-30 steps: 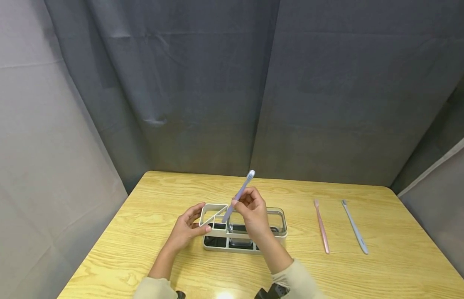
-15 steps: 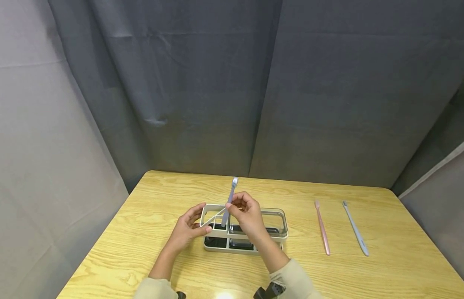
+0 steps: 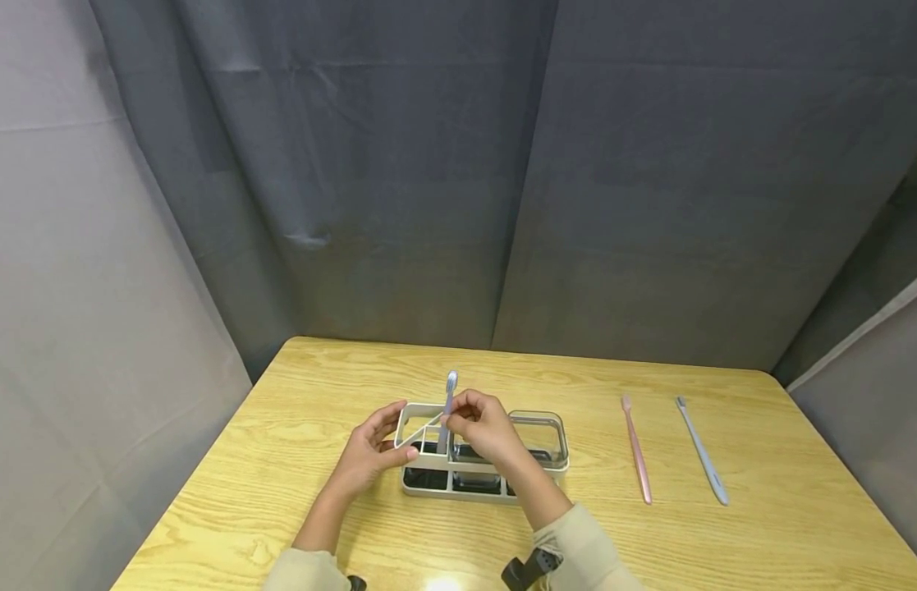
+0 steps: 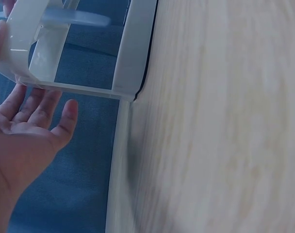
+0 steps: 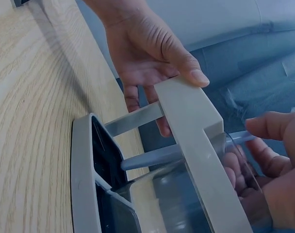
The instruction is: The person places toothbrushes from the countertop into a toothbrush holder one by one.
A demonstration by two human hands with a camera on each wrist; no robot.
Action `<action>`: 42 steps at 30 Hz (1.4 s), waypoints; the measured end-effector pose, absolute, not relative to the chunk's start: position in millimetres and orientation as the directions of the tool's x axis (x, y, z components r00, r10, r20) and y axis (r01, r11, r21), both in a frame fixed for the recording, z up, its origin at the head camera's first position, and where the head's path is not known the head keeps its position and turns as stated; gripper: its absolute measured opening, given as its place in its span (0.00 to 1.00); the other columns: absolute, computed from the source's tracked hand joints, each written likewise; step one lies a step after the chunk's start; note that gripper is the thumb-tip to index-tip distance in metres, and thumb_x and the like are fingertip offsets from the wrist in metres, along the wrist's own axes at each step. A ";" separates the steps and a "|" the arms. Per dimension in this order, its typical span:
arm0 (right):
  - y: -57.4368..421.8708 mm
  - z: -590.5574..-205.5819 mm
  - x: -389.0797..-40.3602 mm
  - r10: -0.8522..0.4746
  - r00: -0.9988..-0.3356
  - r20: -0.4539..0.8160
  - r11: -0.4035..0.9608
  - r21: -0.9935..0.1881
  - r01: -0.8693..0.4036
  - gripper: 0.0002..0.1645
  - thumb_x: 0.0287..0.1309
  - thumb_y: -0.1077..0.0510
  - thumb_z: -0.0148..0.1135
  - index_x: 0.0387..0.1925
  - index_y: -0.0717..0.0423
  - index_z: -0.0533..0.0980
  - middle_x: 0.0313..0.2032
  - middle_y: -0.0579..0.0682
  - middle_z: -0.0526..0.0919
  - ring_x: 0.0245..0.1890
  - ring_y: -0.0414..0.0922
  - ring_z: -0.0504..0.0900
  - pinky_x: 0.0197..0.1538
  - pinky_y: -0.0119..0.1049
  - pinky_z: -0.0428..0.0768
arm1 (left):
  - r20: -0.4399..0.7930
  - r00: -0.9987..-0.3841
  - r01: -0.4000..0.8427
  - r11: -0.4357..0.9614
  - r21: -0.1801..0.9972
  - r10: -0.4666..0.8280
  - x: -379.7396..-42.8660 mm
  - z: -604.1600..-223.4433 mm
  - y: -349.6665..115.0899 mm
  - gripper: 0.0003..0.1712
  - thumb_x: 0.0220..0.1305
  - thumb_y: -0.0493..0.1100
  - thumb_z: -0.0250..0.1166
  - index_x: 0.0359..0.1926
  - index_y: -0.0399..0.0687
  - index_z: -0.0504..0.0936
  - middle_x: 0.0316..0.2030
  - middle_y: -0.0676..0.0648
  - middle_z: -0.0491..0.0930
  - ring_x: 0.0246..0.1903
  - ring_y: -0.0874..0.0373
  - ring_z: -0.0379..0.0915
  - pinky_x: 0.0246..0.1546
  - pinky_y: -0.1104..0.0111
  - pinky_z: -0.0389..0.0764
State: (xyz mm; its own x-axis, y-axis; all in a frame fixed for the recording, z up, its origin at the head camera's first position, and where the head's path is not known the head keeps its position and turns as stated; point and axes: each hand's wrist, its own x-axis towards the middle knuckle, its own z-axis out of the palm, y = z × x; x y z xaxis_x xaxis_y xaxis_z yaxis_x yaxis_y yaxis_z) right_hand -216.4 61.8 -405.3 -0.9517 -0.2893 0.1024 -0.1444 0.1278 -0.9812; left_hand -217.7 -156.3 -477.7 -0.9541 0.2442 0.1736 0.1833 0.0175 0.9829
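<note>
I'd guide the lavender toothbrush (image 3: 450, 396) straight down, right hand (image 3: 486, 427) pinching it closely, left hand (image 3: 368, 451) loosely gripping the organizer (image 3: 476, 465).

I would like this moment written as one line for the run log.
left hand: grips holder | right hand: pinches purple toothbrush, bristles up, handle inside holder | pink toothbrush, blue toothbrush: on table

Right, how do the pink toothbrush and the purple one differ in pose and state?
The pink toothbrush lies flat on the table; the purple toothbrush stands roughly upright, its handle inside the holder. The right hand pinches the purple toothbrush; no hand touches the pink toothbrush. Both have slim handles.
</note>
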 end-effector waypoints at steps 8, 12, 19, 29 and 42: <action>62.4 -386.9 -205.2 -0.324 -0.943 0.072 0.173 -0.976 -0.134 0.06 0.53 0.70 0.61 0.32 0.71 0.73 0.25 0.51 0.73 0.25 0.41 0.68 0.28 0.30 0.67 | 0.172 -0.949 0.177 -0.004 0.984 0.264 -218.9 -477.0 -157.0 0.42 0.50 0.32 0.71 0.65 0.39 0.62 0.60 0.38 0.66 0.61 0.36 0.56 0.57 0.50 0.63; 61.8 -385.6 -204.2 -0.335 -0.939 0.078 0.199 -0.968 -0.152 0.04 0.53 0.71 0.61 0.31 0.71 0.74 0.24 0.51 0.72 0.24 0.41 0.67 0.27 0.30 0.67 | 0.166 -0.951 0.172 -0.002 0.985 0.261 -217.8 -477.1 -157.2 0.42 0.51 0.33 0.71 0.66 0.38 0.62 0.61 0.38 0.66 0.61 0.39 0.57 0.57 0.50 0.62; 63.7 -403.0 -215.0 -0.338 -0.938 0.077 0.220 -0.963 -0.158 0.05 0.52 0.71 0.60 0.32 0.71 0.74 0.24 0.52 0.73 0.23 0.42 0.67 0.26 0.31 0.68 | 0.178 -0.950 0.186 0.005 0.983 0.257 -217.7 -479.5 -156.1 0.41 0.51 0.33 0.70 0.66 0.40 0.62 0.61 0.38 0.65 0.61 0.41 0.58 0.56 0.52 0.64; 78.3 -412.0 -220.5 -0.416 -0.904 0.101 0.230 -0.950 -0.212 0.11 0.54 0.64 0.63 0.40 0.65 0.75 0.31 0.54 0.77 0.30 0.46 0.76 0.35 0.41 0.77 | 0.138 -0.956 0.145 0.005 0.989 0.257 -216.3 -472.4 -154.7 0.42 0.51 0.31 0.70 0.66 0.39 0.62 0.61 0.37 0.65 0.62 0.41 0.58 0.57 0.49 0.61; 116.3 -386.5 -217.0 -0.617 -0.774 0.142 0.248 -0.899 -0.362 0.27 0.54 0.60 0.66 0.56 0.60 0.70 0.54 0.57 0.72 0.51 0.54 0.73 0.49 0.46 0.75 | 0.129 -0.957 0.137 0.013 0.991 0.261 -206.1 -454.0 -151.2 0.43 0.50 0.31 0.70 0.66 0.35 0.60 0.61 0.34 0.64 0.61 0.37 0.57 0.57 0.48 0.61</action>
